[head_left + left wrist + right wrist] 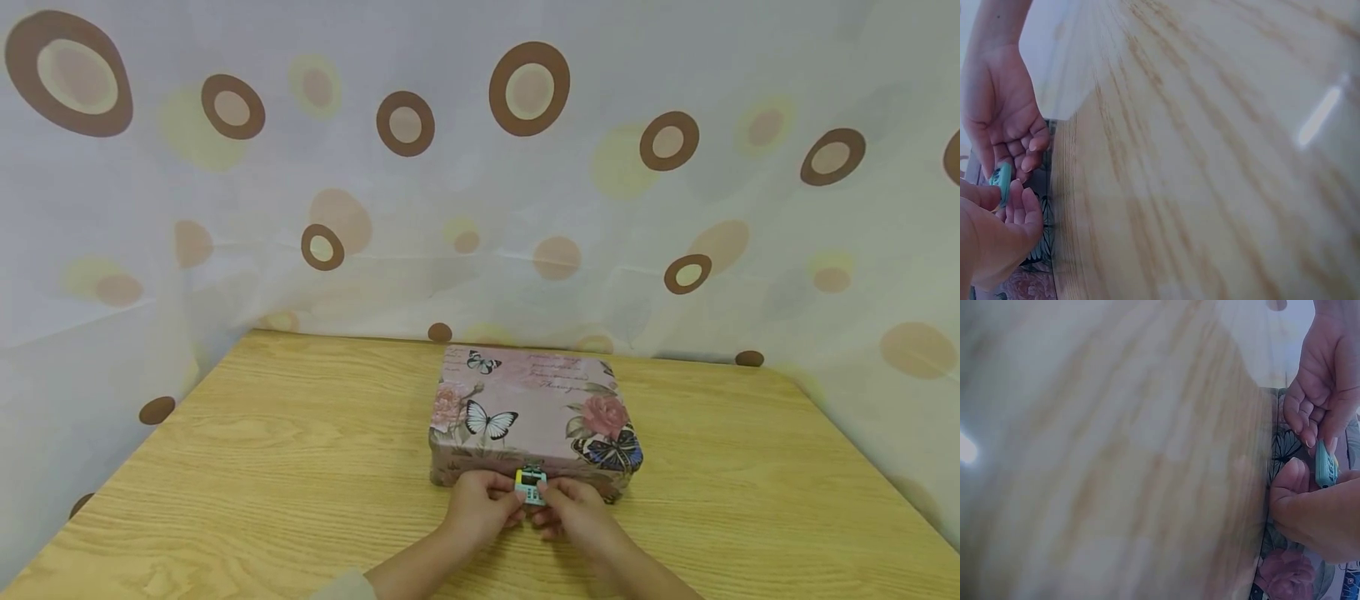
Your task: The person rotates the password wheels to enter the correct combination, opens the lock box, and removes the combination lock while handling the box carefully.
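A teal combination padlock point(531, 493) with a yellow edge sits at the metal clasp point(533, 466) on the front of a pink box point(525, 392). The box has a closed lid printed with butterflies and roses. My left hand point(480, 507) pinches the padlock's left side between thumb and fingers. From the right, my right hand point(581, 512) pinches it as well, thumb on its front. In the left wrist view the padlock point(1001, 181) shows edge-on between both hands, and the right wrist view also shows the padlock point(1325, 465). Whether its shackle is locked cannot be made out.
The box stands on a wood-grain table point(300, 450), near its back edge. Behind and on both sides hangs a pale cloth point(450, 200) with brown and yellow circles.
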